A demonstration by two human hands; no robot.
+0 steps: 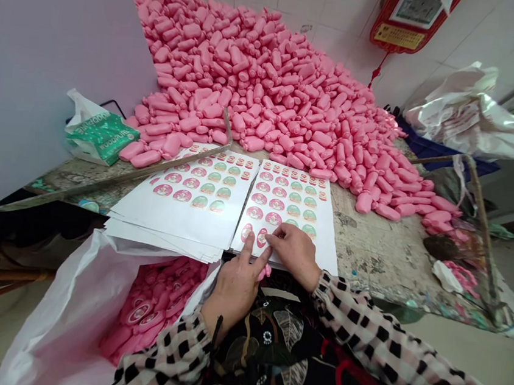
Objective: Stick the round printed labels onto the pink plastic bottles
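My left hand rests at the near edge of a sticker sheet, its index and middle fingers stretched onto the paper. Under its palm a small pink bottle pokes out, mostly hidden by the hand. Thumb and forefinger of my right hand pinch at the edge of an oval pink sticker on that sheet. A second oval pink sticker lies by my left fingertips. Rows of round pink and green stickers fill the sheet above.
A stack of sticker sheets lies to the left. Behind rises a big heap of pink bottles. A white sack of labelled pink bottles stands at the front left. A metal bar crosses the table near a green tissue pack.
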